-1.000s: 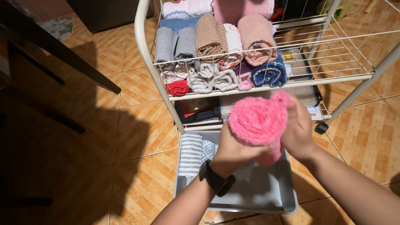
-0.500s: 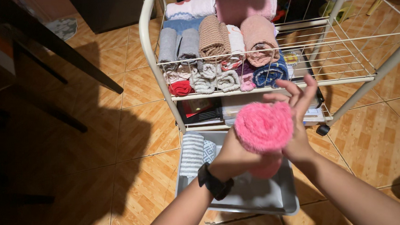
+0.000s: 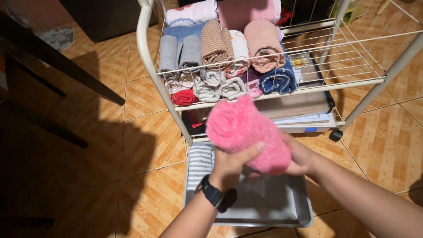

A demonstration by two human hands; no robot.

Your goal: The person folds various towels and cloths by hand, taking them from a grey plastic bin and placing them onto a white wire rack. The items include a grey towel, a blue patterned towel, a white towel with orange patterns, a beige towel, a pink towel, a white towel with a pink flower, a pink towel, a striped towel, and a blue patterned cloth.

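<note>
A rolled fluffy pink towel [image 3: 245,132] is held in front of me with both hands, its end tilted up to the left. My left hand [image 3: 232,163], with a black watch at the wrist, grips it from below on the near side. My right hand [image 3: 301,159] cups its lower right end. Just beyond stands a white wire cart [image 3: 148,64] whose upper shelf holds several rolled towels [image 3: 218,47] in grey, brown, peach, blue and red. Below my hands a grey tray [image 3: 272,211] lies on the floor.
A striped grey-and-white towel [image 3: 199,163] lies at the tray's left edge. The cart's lower shelf holds books and papers [image 3: 301,115]. A dark table [image 3: 42,55] stands at the left. Orange tiled floor [image 3: 141,136] surrounds everything.
My right hand's fingers, spread up behind the towel half a second ago, have closed under its lower end. The pink roll has tipped up and to the left, nearer the cart's shelf.
</note>
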